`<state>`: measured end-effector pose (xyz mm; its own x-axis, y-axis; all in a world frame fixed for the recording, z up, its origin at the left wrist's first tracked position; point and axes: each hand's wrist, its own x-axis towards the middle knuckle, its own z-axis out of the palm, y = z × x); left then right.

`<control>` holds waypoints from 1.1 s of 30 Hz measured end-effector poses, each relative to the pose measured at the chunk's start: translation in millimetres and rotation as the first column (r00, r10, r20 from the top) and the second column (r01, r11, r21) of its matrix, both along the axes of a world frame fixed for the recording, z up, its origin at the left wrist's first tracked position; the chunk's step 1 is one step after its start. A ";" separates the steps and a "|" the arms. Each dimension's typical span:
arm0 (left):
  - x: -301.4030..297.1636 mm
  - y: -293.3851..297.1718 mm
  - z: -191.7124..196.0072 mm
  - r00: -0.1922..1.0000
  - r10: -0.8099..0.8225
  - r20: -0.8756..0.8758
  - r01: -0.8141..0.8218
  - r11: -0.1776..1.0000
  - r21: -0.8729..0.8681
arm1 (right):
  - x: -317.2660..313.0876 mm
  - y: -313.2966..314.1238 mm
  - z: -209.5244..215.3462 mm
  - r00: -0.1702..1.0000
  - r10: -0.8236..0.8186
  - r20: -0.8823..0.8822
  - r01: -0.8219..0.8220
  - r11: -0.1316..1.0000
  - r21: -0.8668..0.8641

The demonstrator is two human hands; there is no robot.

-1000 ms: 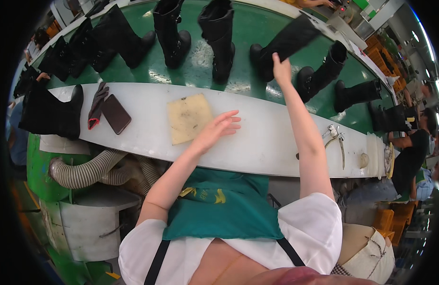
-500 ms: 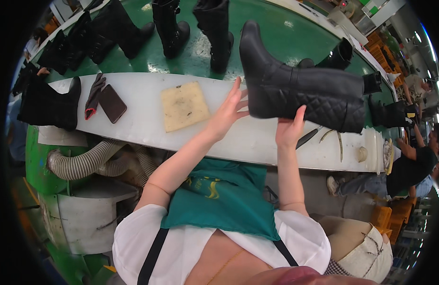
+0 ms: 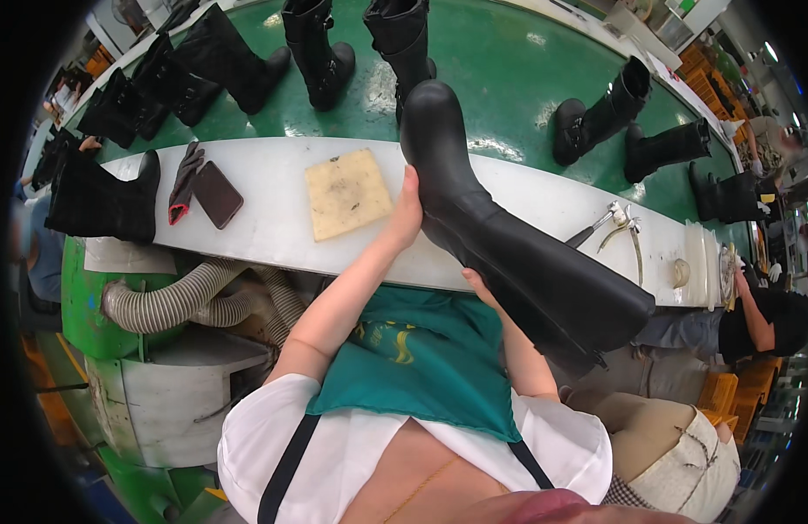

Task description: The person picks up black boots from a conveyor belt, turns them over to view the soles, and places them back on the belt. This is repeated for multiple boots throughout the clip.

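Note:
A tall black boot (image 3: 509, 231) is held above the white work surface, its toe pointing away and its shaft slanting down to the right toward me. My left hand (image 3: 408, 210) grips the foot part near the heel, thumb along its side; the other fingers are hidden. Under the shaft, my right hand (image 3: 478, 281) supports the boot; only its thumb and a little of the hand show. Left of my left hand lies a stained, cream-coloured square pad (image 3: 349, 194).
On the white work surface (image 3: 273, 162) lie a phone (image 3: 219, 194), a dark glove (image 3: 186, 182), a hammer (image 3: 596, 225) and a metal tool with curved handles (image 3: 631, 225). A black boot (image 3: 103, 196) stands far left. More boots (image 3: 317, 57) line the green belt (image 3: 500, 70). People work at the right.
The boot has turned and tilted: its shaft has swung down toward me, and the quilted panel no longer shows. My left hand has closed on the foot part; my right has slid beneath the shaft.

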<state>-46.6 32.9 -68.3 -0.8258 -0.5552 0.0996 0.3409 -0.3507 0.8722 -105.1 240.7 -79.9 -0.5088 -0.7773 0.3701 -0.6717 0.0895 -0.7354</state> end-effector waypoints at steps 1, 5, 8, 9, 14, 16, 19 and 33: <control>-0.3 1.0 9.3 0.997 0.037 0.061 -0.038 0.999 0.025 | 3.7 -2.2 9.6 0.996 -0.022 0.083 0.014 0.995 0.100; -3.2 -3.2 22.7 0.985 -0.157 0.076 0.126 0.943 0.308 | 29.9 -31.2 47.4 0.994 -0.043 -0.100 0.057 0.988 0.142; 5.8 1.6 26.8 0.919 -0.354 -0.171 0.383 0.707 0.594 | 30.8 -48.5 53.4 0.962 0.131 -0.239 -0.153 0.985 -0.078; 12.4 -1.3 12.4 0.842 -0.419 -0.339 0.531 0.533 0.659 | 36.7 -55.7 99.3 0.954 0.223 -0.202 -0.269 0.932 -0.242; 24.4 0.6 34.5 0.565 -0.468 -0.680 0.797 0.095 0.597 | 50.6 -62.5 105.2 0.831 0.434 -0.349 -0.503 0.854 -0.134; 15.6 -4.9 43.6 0.424 -0.492 -0.760 0.881 0.030 0.472 | 56.3 -66.0 105.7 0.805 0.455 -0.381 -0.532 0.837 -0.124; 14.0 -12.3 37.0 0.351 -0.508 -0.787 0.912 -0.006 0.410 | 59.9 -69.5 102.8 0.790 0.460 -0.406 -0.548 0.826 -0.129; 17.7 8.2 78.6 0.733 -0.387 -0.560 0.677 0.496 0.544 | 18.2 -59.2 126.6 0.922 0.335 0.194 -0.214 0.858 -0.467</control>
